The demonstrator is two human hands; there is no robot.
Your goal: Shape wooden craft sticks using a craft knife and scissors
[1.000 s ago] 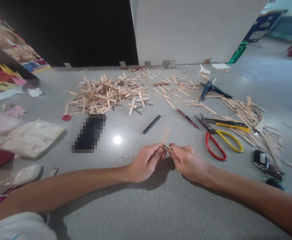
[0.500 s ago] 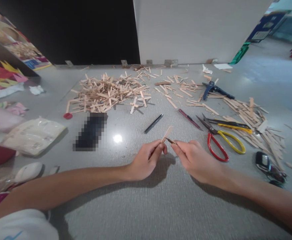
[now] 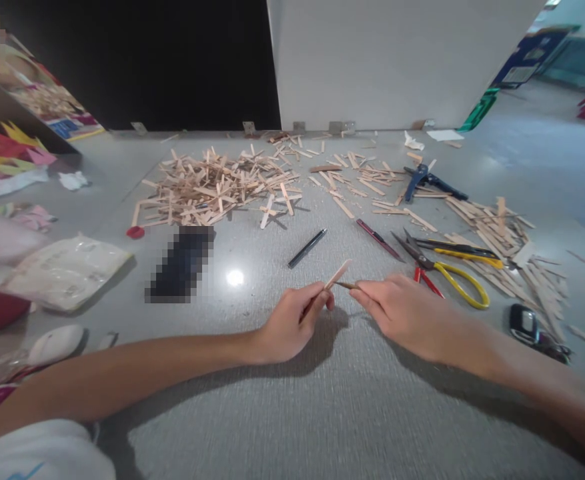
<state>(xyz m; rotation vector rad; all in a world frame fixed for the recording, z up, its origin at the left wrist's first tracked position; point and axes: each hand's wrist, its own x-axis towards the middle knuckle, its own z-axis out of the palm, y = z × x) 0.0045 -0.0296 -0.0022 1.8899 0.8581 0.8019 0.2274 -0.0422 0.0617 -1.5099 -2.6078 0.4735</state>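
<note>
Above a grey, textured tabletop point(image 3: 252, 427), the left hand point(image 3: 291, 325) grips a flat, pale wooden stick point(image 3: 339, 272) projecting forward, while the right hand point(image 3: 405, 312) pinches a slim, pointed tool point(image 3: 345, 285) just beside it.

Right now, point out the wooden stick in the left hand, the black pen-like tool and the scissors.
Wooden stick point(image 3: 339, 274): head view, middle of the length showing beyond the left hand point(image 3: 291, 325).
Black pen-like tool point(image 3: 307, 249): head view, middle of its body.
Scissors point(image 3: 424, 262): head view, pivot where the blades cross.
</note>
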